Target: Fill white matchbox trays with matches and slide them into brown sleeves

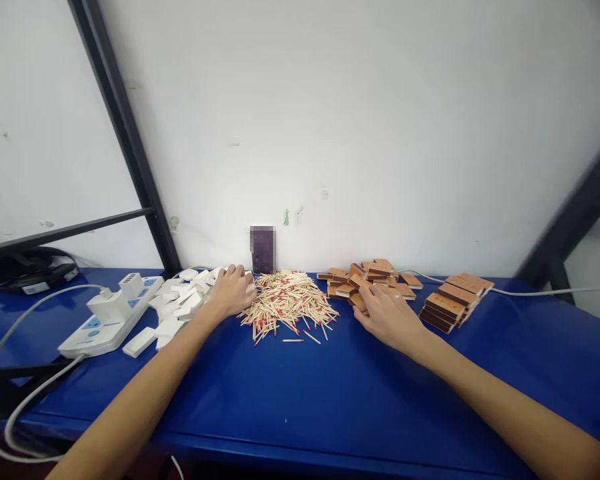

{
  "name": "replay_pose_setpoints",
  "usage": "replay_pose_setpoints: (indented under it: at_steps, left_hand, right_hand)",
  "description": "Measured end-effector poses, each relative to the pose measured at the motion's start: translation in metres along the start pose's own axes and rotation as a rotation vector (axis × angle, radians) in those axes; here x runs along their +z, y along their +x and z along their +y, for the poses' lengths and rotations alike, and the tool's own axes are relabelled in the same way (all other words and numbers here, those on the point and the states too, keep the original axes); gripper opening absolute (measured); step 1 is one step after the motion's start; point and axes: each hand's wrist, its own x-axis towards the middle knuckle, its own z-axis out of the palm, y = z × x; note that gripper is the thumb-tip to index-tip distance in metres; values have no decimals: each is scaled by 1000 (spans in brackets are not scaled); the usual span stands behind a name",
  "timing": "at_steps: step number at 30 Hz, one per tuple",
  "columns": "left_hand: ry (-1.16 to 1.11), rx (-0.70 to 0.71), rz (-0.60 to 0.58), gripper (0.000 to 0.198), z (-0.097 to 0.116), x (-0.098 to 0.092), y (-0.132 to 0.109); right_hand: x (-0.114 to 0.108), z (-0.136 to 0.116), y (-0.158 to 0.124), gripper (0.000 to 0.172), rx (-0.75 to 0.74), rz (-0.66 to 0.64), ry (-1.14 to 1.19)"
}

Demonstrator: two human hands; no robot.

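My left hand (233,291) is at the right edge of a heap of white matchbox trays (193,297), by the left side of a large pile of red-tipped matches (291,301). Its fingers are curled around a small white piece, apparently one of the trays, mostly hidden. Over a loose heap of brown matchboxes (380,269), my right hand (386,316) has its fingers bent and its thumb low. Those fingers close on a matchbox (358,302) at the heap's front edge. Two single matches (293,341) lie just in front of the match pile.
Neater stacks of brown matchboxes (445,310) stand at the right. A dark upright phone-like object (264,252) leans on the wall behind the matches. At the left are a white power strip (100,337) with chargers, cables and a black strapped item (27,270). Black metal posts frame the blue table (300,400).
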Motion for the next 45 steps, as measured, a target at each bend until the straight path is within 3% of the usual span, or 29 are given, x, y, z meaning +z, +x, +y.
replay_pose_setpoints:
  at_steps: [8,14,18,22,25,30,35,41,45]
  left_hand:
    - [-62,56,27,16,-11,6,-3]
    - [-207,114,248,28,-5,-10,-10]
    - [-321,270,322,28,26,-24,-23]
    - [-502,705,306,30,77,-31,-47]
    - [-519,838,276,29,100,-34,-59]
    - [-551,836,268,26,95,-35,-60]
    - [-522,890,187,24,92,-25,-62]
    - [-620,933,119,30,98,-21,-65]
    - [-684,776,111,26,77,-29,-52]
  right_hand:
    - [-7,-4,0,27,-8,9,60]
    - [-27,-18,-14,32,-43,40,87]
    - [-39,-44,-35,23,-302,7,221]
    - [-41,-61,-50,25,-503,-46,319]
    - [-39,-63,-54,31,-605,-55,351]
    - [-38,-57,-55,27,-665,-91,379]
    - [-34,-47,-49,46,-824,-118,404]
    - [-24,-32,-45,32,-893,-79,395]
    - [-20,-27,-39,25,-846,2,400]
